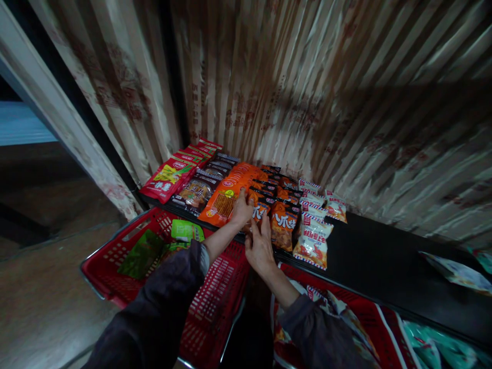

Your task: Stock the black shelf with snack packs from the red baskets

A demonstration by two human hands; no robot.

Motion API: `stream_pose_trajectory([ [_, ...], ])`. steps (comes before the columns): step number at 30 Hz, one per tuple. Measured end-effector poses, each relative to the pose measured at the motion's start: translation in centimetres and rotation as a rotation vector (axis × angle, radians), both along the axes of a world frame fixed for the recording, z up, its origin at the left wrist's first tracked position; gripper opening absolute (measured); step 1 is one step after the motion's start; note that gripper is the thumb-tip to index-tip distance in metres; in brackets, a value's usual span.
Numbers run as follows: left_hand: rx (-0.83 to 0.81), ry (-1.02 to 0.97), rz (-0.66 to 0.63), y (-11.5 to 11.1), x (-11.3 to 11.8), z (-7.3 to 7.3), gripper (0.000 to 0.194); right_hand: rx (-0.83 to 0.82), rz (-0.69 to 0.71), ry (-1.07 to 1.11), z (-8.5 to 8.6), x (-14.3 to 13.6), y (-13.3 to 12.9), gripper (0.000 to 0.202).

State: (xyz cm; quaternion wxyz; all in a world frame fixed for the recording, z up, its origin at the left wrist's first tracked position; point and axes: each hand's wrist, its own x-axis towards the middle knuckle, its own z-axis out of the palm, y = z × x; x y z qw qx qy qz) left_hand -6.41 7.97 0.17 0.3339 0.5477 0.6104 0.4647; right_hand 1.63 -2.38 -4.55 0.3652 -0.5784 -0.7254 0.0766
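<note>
Both my hands reach onto a row of snack bags on a black shelf. My left hand (241,209) lies between the large orange bag (223,201) and a small orange-and-black bag (258,206), its fingers apart. On the near side of that small bag, my right hand (262,247) touches its edges with fingers spread; whether it grips the bag is unclear. To the right are another orange-and-black bag (284,224) and white bags (312,240). Dark bags (195,192) and red bags (168,177) lie to the left.
A red basket (111,256) with green packets (144,253) stands below the shelf at left. A second red container holding bags is below at right. The black shelf (365,251) runs right, with more packets at its far end. A pleated curtain (277,92) hangs behind.
</note>
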Motion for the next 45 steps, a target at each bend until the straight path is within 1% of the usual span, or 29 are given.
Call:
stream_pose_trajectory([
  [5, -0.038, 0.023, 0.006, -1.5, -0.4, -0.2, 0.045, 0.048, 0.04, -0.056, -0.4, 0.9, 0.1, 0.061],
  [8, -0.058, 0.04, -0.007, -2.6, -1.5, -0.2, 0.041, 0.064, 0.06, -0.076, -0.1, 1.2, 0.2, 0.06],
  [10, -0.067, 0.047, -0.02, -3.5, -2.4, -0.2, 0.041, 0.063, 0.066, -0.083, 0.1, 1.2, 0.2, 0.063],
  [12, -0.069, 0.067, -0.029, -4.9, -3.3, -0.6, 0.043, 0.059, 0.066, -0.088, 0.1, 1.2, 0.1, 0.068],
  [15, -0.041, 0.169, -0.055, -7.7, -3.8, -2.0, 0.049, 0.056, 0.072, -0.102, 0.0, 1.2, 0.0, 0.068],
  [18, 0.035, 0.215, -0.175, -10.5, -3.4, -4.2, 0.061, 0.054, 0.076, -0.11, -0.1, 1.4, 0.0, 0.067],
  [20, 0.074, 0.204, -0.233, -11.5, -2.8, -5.5, 0.07, 0.054, 0.076, -0.112, -0.2, 1.5, 0.0, 0.067],
  [21, 0.08, 0.198, -0.243, -11.8, -2.6, -5.9, 0.072, 0.055, 0.076, -0.114, -0.2, 1.5, 0.0, 0.067],
  [23, 0.069, 0.196, -0.244, -11.8, -2.2, -6.3, 0.074, 0.058, 0.073, -0.119, -0.3, 1.6, 0.0, 0.066],
  [27, 0.048, 0.211, -0.261, -11.2, -2.1, -6.1, 0.073, 0.059, 0.058, -0.133, -0.3, 1.6, 0.1, 0.065],
  [30, 0.088, 0.207, -0.259, -11.3, -2.5, -6.2, 0.075, 0.066, 0.063, -0.137, -0.4, 1.6, 0.0, 0.069],
  [33, 0.14, 0.2, -0.262, -11.9, -2.7, -6.7, 0.077, 0.087, 0.068, -0.135, -0.6, 1.6, -0.2, 0.076],
  [37, 0.173, 0.21, -0.28, -12.3, -2.7, -7.1, 0.078, 0.107, 0.068, -0.126, -0.9, 1.6, -0.3, 0.078],
  [41, 0.155, 0.207, -0.296, -12.3, -2.5, -7.2, 0.078, 0.091, 0.081, -0.12, -0.9, 1.8, -0.1, 0.078],
  [45, 0.156, 0.2, -0.294, -12.1, -2.6, -6.9, 0.077, 0.094, 0.092, -0.135, -0.9, 2.0, -0.2, 0.073],
])
